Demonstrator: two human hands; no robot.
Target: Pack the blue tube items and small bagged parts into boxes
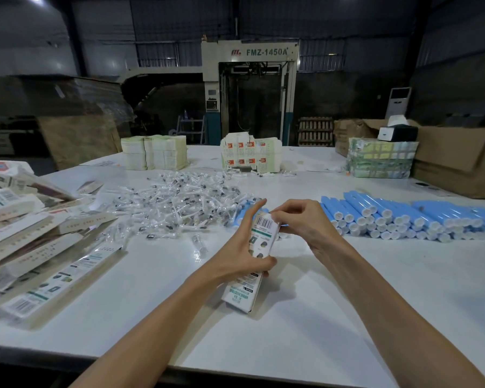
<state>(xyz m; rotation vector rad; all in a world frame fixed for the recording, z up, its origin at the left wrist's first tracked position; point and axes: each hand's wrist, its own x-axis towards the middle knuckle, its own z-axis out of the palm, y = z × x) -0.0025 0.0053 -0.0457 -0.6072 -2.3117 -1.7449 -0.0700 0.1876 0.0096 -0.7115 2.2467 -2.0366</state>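
2 bare forearms reach in from the bottom edge over a white table (319, 303). The left hand (240, 256) grips a slim white printed box (242, 294) round its middle, fingers curled about it, with the index finger stretched up along its side. The box tilts away from the camera, barcode end uppermost. The right hand (300, 217) pinches that upper end, fingers bent together on the flap.

To the left lies a loose heap of similar long boxes (39, 247). Just beyond the hands spreads a pile of small clear bagged parts (179, 200). Blue tubes (403, 217) lie stacked in rows to the right of the right hand, white caps facing the camera, and a few show just behind the held box.

At the table's far side stand stacks of flat cartons (154, 152), a wrapped bundle (381, 158) and a brown cardboard box (459, 163). Behind is a dim industrial hall with a tall machine (249, 88) marked FMZ-1450A.
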